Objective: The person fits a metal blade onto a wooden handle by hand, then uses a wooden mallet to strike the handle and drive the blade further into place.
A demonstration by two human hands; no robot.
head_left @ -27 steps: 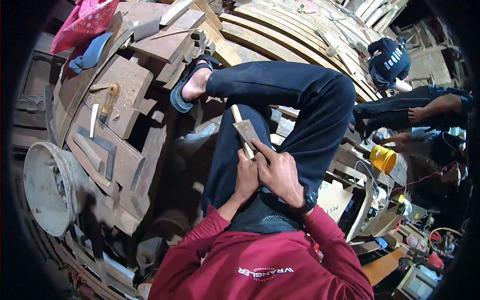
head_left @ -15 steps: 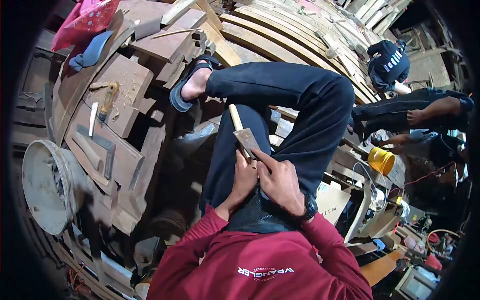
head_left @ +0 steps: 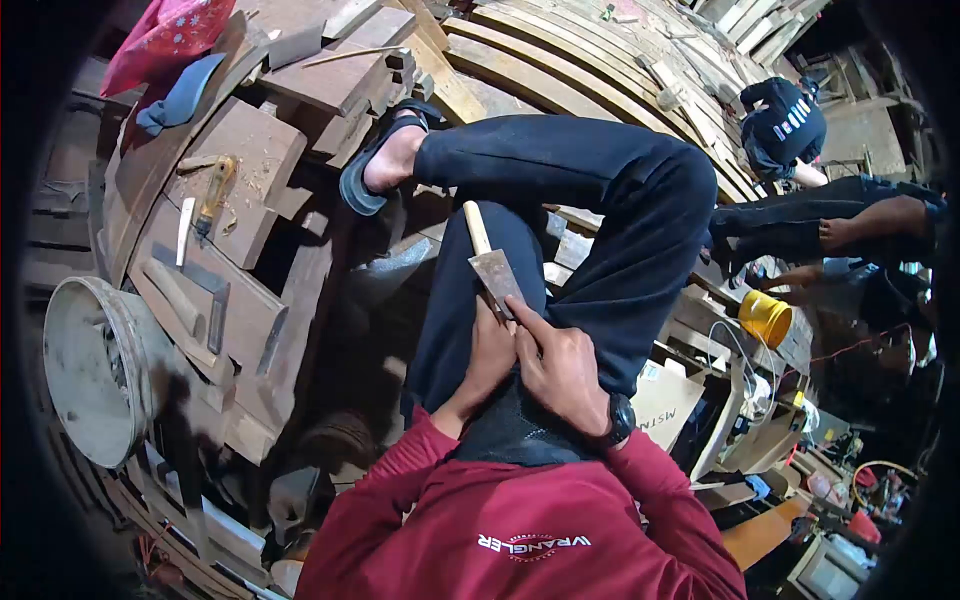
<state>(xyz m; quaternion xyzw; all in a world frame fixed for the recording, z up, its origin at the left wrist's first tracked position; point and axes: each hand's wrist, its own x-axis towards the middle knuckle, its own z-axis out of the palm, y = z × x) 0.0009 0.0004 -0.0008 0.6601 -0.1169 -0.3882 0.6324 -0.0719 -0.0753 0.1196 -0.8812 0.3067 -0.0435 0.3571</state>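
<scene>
A tool with a pale wooden handle (head_left: pixel 476 226) and a flat grey-brown metal blade (head_left: pixel 493 277) rests over my thigh, its handle pointing away from me. The blade's near end meets both hands. My left hand (head_left: pixel 488 352) is curled at and under that end, partly hidden. From the right, my right hand (head_left: pixel 562 365) presses its index finger on the blade's near end, the other fingers bent beneath. What lies under the blade between my hands is too small to make out.
Left, a wooden bench (head_left: pixel 235 330) carries a metal square (head_left: pixel 213 283), a chisel-like tool (head_left: pixel 215 195) and shavings. Beside it is a round bucket (head_left: pixel 92 372). A yellow bucket (head_left: pixel 765 318) stands right; a person in dark clothes (head_left: pixel 782 128) and another person's legs (head_left: pixel 800 222) are upper right.
The view has shifted slightly. The blade shows a little more of its flat face, while both hands keep nearly the same hold on it.
</scene>
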